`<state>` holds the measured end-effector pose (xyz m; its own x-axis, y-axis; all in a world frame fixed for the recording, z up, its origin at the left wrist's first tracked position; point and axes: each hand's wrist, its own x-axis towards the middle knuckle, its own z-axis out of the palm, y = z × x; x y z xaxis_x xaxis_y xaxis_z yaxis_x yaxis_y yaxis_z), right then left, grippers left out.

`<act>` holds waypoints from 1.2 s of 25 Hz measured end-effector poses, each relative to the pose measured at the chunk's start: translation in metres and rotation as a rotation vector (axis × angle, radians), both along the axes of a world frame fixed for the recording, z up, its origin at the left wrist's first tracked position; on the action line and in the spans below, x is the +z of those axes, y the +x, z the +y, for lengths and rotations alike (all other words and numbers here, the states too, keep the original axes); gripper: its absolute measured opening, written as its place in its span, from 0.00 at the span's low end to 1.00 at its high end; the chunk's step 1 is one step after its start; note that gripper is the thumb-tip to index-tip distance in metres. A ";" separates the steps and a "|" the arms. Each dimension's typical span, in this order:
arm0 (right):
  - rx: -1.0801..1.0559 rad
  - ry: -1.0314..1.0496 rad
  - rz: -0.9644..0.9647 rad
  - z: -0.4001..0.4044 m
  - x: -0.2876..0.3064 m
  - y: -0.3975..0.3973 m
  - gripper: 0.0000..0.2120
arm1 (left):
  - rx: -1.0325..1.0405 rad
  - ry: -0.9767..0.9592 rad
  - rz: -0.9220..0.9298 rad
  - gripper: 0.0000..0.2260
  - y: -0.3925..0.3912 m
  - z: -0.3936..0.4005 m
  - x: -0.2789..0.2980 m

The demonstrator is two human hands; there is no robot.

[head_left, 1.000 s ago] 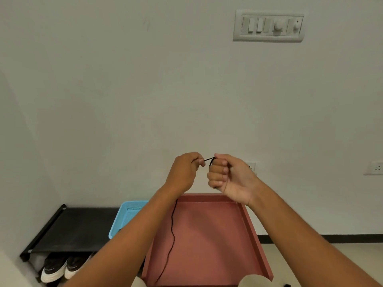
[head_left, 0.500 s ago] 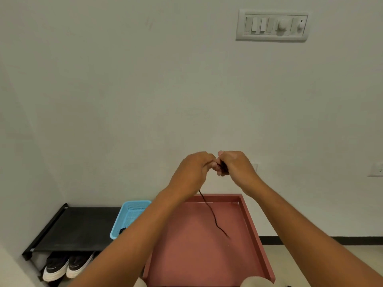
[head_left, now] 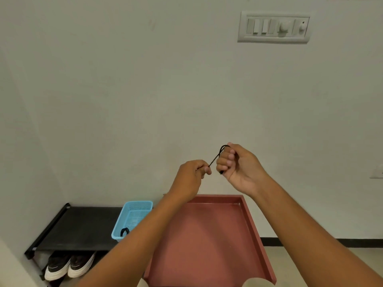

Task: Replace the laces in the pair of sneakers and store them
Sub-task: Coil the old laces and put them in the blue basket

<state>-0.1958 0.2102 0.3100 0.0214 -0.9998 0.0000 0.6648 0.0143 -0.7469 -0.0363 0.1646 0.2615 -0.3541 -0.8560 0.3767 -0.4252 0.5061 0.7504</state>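
A thin black lace (head_left: 216, 155) is stretched between my two raised hands in front of the white wall. My left hand (head_left: 191, 177) pinches its lower end. My right hand (head_left: 238, 167) has curled fingers with the lace looped round them, and a black bit shows under the little finger. A pair of black sneakers with white soles (head_left: 68, 265) stands on the lower level of a black shoe rack (head_left: 78, 226) at bottom left. Another black lace (head_left: 124, 231) lies coiled in a light blue basket (head_left: 134, 216) on the rack's top shelf.
A reddish tray-like table (head_left: 209, 241) with a raised rim lies below my forearms. A switch panel (head_left: 274, 27) hangs high on the wall, and a socket (head_left: 377, 171) sits at the right edge. A black skirting line runs along the floor at right.
The long tail of lace that hung down over the red tray is gone from view; the lace is now gathered round my right hand's fingers. My hands met, then parted again.
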 end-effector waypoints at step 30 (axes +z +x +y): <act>-0.364 0.022 0.183 -0.010 -0.003 -0.013 0.13 | -0.122 -0.334 -0.584 0.09 -0.002 0.036 0.009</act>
